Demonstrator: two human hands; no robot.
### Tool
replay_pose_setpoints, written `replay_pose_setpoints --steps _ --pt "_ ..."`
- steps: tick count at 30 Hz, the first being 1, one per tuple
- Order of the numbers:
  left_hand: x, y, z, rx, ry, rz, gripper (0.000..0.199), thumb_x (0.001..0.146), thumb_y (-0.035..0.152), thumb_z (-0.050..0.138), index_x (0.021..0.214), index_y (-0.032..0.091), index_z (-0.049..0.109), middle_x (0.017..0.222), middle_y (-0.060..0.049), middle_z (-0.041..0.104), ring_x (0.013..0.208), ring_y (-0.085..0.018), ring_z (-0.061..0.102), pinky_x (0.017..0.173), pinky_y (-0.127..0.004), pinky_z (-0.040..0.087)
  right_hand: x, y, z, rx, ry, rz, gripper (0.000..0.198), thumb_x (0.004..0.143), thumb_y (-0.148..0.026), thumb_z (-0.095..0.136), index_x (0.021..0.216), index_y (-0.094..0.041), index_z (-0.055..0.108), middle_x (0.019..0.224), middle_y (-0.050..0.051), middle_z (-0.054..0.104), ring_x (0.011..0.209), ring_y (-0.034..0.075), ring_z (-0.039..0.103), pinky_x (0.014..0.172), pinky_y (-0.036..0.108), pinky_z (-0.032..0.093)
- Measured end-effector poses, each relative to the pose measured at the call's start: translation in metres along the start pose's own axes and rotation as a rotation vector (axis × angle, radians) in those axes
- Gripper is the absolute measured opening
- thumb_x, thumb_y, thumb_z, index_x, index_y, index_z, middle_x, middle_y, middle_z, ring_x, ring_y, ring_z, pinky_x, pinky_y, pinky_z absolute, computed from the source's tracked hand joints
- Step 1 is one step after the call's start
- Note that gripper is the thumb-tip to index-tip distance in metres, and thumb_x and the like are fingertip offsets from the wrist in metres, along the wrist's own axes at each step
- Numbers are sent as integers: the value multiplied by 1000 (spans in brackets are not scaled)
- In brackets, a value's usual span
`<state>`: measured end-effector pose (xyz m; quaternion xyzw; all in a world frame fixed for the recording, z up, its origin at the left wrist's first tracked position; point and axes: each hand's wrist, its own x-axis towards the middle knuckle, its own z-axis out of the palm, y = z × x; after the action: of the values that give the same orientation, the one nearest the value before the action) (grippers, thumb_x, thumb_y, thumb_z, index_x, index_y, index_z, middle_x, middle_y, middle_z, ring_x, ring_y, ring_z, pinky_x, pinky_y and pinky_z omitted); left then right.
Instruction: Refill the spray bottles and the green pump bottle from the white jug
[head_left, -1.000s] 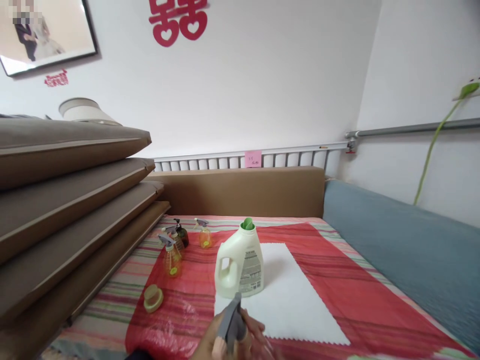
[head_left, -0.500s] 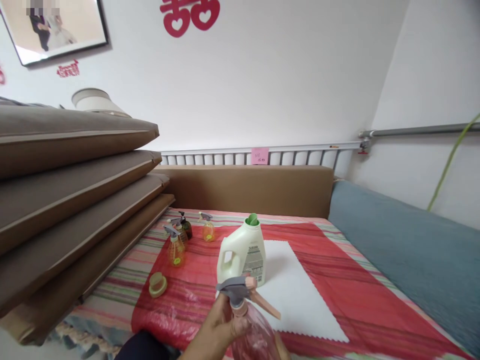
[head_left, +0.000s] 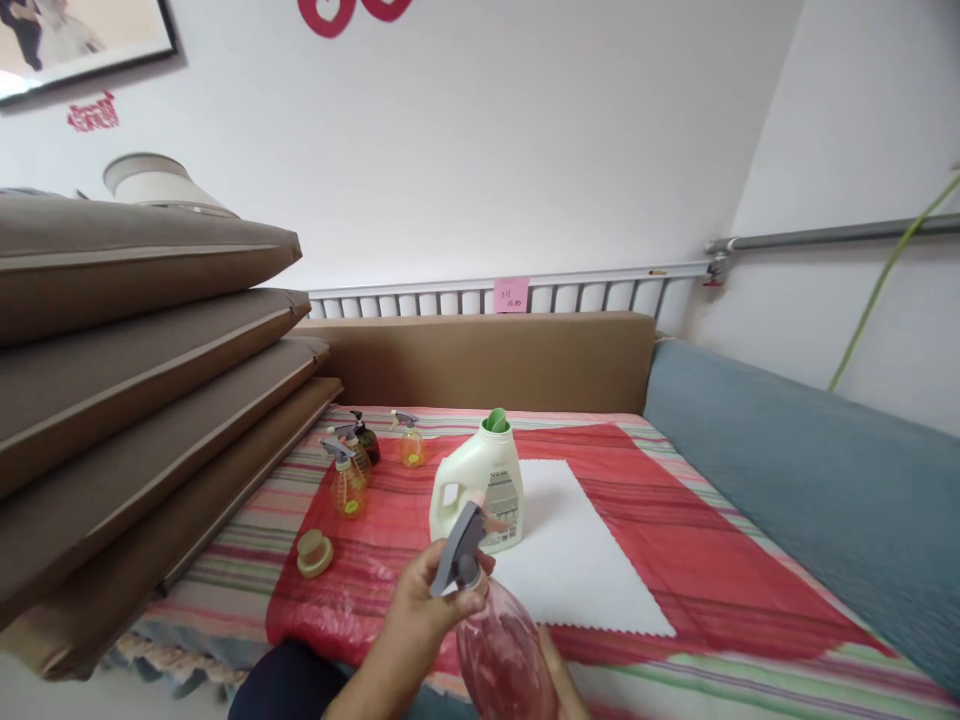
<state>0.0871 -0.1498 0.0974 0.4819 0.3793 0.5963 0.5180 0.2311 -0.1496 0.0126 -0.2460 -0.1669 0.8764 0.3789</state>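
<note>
A clear pinkish spray bottle [head_left: 504,655] with a grey spray head [head_left: 461,550] is close in front of me. My left hand [head_left: 424,610] is closed round its neck and the base of the spray head. Low at the frame's bottom, my right hand [head_left: 561,680] grips the bottle's right side, mostly hidden. Just beyond stands a pale green detergent jug [head_left: 459,470] with its cap off and a green spout [head_left: 496,420] showing. A round, pale yellow-green cap [head_left: 313,553] lies to the left on the red sheet [head_left: 390,510].
Several yellow-tinted spray bottles [head_left: 349,490] and a dark pump bottle [head_left: 367,442] stand at the back left. White paper [head_left: 592,570] with zigzag edges lies beside the jug. Stacked brown cushions [head_left: 150,330] rise on the left; a blue bolster [head_left: 787,460] runs along the right.
The spray head has turned on the bottle, its trigger swinging from the lower right to point away from me. My left hand has shifted slightly left, and the view has tipped down a little.
</note>
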Motion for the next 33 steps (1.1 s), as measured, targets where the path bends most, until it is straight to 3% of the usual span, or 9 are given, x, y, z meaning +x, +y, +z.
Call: replay_pose_setpoints --steps 3,6,8,11,16,19,24,30,33 --pt "2 -1 2 -13 56 51 41 54 36 79 88 18 65 70 0 60 62 -13 51 61 -25 39 0 1 -3 4 26 18 41 68 -56 63 80 -18 67 64 5 69 55 18 64 56 30 51" --pt "0 0 2 -3 -50 -25 48 64 40 72 106 19 60 92 -6 62 76 -17 54 73 -30 40 0 2 -4 35 48 25 39 69 -53 64 83 -17 67 70 6 71 57 18 64 56 30 51" --pt "-1 2 4 23 -95 -54 38 65 37 71 96 16 63 85 -6 62 76 -17 54 73 -30 40 1 3 -5 62 43 26 37 70 -51 64 84 -16 66 72 6 71 58 19 65 55 30 51" --pt "0 4 9 72 36 9 27 59 30 76 78 16 62 71 -2 60 72 -17 54 67 -28 41 3 5 -4 162 57 3 32 70 -48 66 84 -19 66 76 4 72 64 19 66 55 29 51" --pt "-1 5 14 101 66 2 23 67 29 71 84 17 61 92 -7 65 86 -19 55 75 -29 41 6 8 -4 258 11 -16 34 68 -48 68 84 -18 67 79 5 73 65 18 66 54 26 50" --pt "0 9 12 14 159 23 23 71 33 67 85 16 61 92 -8 67 91 -21 56 82 -33 40 6 6 -8 242 40 18 35 68 -47 69 84 -16 67 76 6 73 63 19 66 53 28 51" --pt "3 22 11 -193 332 260 25 73 31 65 95 22 60 82 0 62 84 -17 60 88 -38 40 6 2 -13 220 79 50 34 67 -45 71 88 -19 66 73 4 72 58 19 65 48 28 50" --pt "-1 32 16 -116 316 333 11 72 23 65 82 18 64 65 3 55 61 -11 55 81 -34 46 5 3 -15 170 60 36 30 70 -47 67 80 -19 66 67 3 71 61 19 65 53 30 52" --pt "-1 39 18 -133 291 349 16 77 26 60 90 19 64 56 5 52 53 -10 51 77 -34 47 8 2 -19 93 52 9 37 65 -52 68 84 -20 68 61 4 69 65 23 66 57 33 53"
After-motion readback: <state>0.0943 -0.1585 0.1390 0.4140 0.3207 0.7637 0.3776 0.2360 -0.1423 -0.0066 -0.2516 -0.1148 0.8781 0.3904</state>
